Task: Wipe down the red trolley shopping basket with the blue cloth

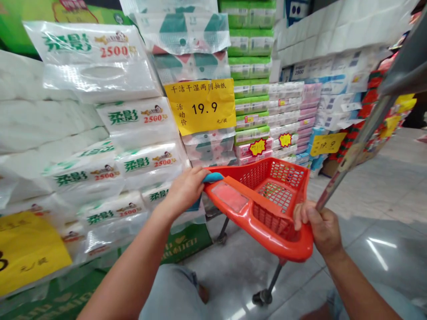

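Note:
My left hand (188, 189) is closed around the left corner of the red shopping cart's handle, by its teal part (212, 177). The red plastic shopping cart (263, 229) stands in front of me, its mesh basket holding nothing that I can make out. At the cart's right corner, my right hand (318, 224) is closed with its fingers against the red rim. A grey metal pole (355, 155) rises from this hand toward the upper right, where a dark grey part (405, 66) joins it. The pole's lower end is hidden by the hand.
Stacked tissue packs (140, 115) rise close on my left, beside a yellow price sign (202, 106). Green packs (251, 71) and pink packs (308, 115) stand beyond the cart. Grey floor tiles (376, 195) stretch to the right. A cart wheel (262, 297) is near my legs.

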Tool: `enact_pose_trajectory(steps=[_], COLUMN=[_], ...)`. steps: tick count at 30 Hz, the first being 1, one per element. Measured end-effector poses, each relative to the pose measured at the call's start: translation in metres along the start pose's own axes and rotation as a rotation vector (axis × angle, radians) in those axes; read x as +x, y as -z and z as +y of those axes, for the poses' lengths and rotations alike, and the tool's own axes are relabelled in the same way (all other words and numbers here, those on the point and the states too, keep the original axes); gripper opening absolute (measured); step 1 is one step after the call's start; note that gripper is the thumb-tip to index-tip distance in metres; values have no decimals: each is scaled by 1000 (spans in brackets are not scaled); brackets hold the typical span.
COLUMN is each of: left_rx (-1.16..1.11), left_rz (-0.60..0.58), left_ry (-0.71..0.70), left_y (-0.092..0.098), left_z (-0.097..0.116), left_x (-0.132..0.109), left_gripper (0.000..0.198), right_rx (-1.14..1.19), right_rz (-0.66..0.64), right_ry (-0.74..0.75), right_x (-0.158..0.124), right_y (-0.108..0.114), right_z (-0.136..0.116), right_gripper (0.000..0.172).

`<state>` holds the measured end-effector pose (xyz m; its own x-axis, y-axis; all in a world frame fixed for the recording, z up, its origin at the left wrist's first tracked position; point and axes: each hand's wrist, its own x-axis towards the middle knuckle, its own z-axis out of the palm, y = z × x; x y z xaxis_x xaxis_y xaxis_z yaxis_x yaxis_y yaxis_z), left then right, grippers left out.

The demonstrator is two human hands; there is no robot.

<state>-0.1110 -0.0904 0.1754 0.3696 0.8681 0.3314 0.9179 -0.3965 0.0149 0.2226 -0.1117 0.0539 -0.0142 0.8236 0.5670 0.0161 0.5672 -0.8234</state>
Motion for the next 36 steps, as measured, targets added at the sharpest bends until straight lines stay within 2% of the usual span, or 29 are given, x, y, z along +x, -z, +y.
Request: enact_pose_trajectory(steps=[2, 5, 7, 10, 12, 14, 16, 20, 22, 25, 29, 31, 34, 36], left_rx=[-40, -138, -93, 115, 153, 113, 34, -187, -168, -63, -172, -206, -155, -109], left_rz=[-48, -178, -227, -310, -414, -512, -598, -748, -764, -724, -711, -727, -767, -751], left_ry=[-17, -210, -191, -41, -59, -142, -248, -500, -493, -434, -718, -763, -630, -555], left_y=[8, 23, 27, 15, 0, -14, -23, -27, -25, -23, -29, -31, -28, -26], left_z=[-2, 0, 0, -8, -11, -6, 7, 36, 43, 55, 90, 99, 90, 83], left_x=[4, 19, 36, 69, 88, 100, 108, 118, 121, 121, 117, 118, 121, 119], left_gripper=[39, 45, 40, 35, 32, 28, 26, 21, 20, 24, 27, 30, 33, 34], right_rx=[-2, 23, 45, 66, 82, 101, 109, 119, 137, 151, 160, 158, 151, 149], right_rz=[17, 9, 0, -6, -13, -18, -16, -11, -15, -7, 16, 19, 15, 14], right_ry=[-29, -38, -28, -19, -20, -28, -45, -52, -39, -29, -58, -52, -15, -4], right_x=[3, 3, 3, 4, 5, 6, 7, 6, 5, 5, 5, 6, 6, 6], right_y=[0, -2, -4, -6, -8, -11, -12, -10, -10, -12, -17, -18, -16, -16], right_z=[1, 1, 1, 2, 3, 4, 5, 6, 6, 6, 7, 7, 9, 11], right_gripper=[48, 47, 47, 47, 47, 46, 48, 48, 45, 45, 46, 46, 46, 46])
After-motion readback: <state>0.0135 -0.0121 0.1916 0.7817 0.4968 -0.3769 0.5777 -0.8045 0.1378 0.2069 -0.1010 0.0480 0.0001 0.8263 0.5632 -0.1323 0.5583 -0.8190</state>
